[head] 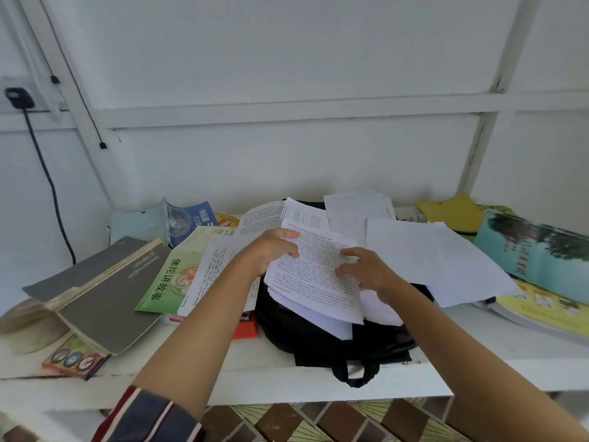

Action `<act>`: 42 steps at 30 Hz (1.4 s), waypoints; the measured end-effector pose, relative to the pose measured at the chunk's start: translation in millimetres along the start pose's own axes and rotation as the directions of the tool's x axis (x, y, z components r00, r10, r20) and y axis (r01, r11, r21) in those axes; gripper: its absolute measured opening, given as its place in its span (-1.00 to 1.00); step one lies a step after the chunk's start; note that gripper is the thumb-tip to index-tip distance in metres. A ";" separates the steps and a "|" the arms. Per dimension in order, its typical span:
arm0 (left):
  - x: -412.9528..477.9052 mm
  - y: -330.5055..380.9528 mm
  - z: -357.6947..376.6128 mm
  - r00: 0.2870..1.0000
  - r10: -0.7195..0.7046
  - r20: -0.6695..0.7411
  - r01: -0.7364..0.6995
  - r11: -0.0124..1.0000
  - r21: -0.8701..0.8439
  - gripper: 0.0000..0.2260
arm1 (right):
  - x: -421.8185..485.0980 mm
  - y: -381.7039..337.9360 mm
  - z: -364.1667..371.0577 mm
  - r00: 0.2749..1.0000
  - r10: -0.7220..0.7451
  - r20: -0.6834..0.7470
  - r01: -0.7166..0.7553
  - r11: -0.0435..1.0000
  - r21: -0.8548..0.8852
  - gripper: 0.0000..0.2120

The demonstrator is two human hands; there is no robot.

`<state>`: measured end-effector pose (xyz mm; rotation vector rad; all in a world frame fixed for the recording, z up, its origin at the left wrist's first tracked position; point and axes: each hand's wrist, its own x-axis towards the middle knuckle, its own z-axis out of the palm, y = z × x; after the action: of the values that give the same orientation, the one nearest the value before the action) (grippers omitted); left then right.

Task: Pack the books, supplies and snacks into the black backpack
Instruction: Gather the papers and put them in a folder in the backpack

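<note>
The black backpack (pixel 334 339) lies on the white table (pixel 274 378), mostly covered by loose printed sheets. A stack of printed pages (pixel 315 282) rests on top of it. My left hand (pixel 271 250) grips the stack's left edge with its thumb on top. My right hand (pixel 366 269) holds the right edge with curled fingers. More white sheets (pixel 446 260) spread to the right. To the left lie a grey book (pixel 105 295), a green book (pixel 175 275) and a blue booklet (pixel 191 221). A yellow snack pack (pixel 228 222) peeks out behind them.
A small colourful box (pixel 75 360) sits near the table's front left edge. An orange item (pixel 247 327) lies beside the backpack. On the right are a teal book (pixel 535 250), a yellow folder (pixel 452 212) and a yellow book (pixel 548 311). A black cable (pixel 47 180) hangs on the left wall.
</note>
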<state>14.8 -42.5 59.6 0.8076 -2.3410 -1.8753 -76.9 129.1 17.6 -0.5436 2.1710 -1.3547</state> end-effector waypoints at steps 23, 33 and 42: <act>-35.2 -4.7 -69.2 0.996 0.087 0.035 -0.087 0.996 -0.009 -0.61 | -19.8 -21.4 35.2 0.971 -0.035 0.239 -0.026 0.968 0.249 -0.53; -29.6 -12.4 -52.6 0.946 0.299 0.124 -0.268 0.939 -0.213 -0.57 | -25.7 -27.9 19.8 0.988 -0.147 0.053 0.105 0.877 0.469 -0.55; 3.8 -3.0 17.5 0.919 0.361 0.160 -0.319 0.917 -0.239 -0.53 | -15.4 -17.3 -50.1 0.980 -0.150 -0.129 0.191 0.889 0.416 -0.57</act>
<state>6.7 -28.7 51.0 0.1774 -2.1551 -2.0704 -94.7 165.7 54.9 -0.5131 1.8392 -1.9218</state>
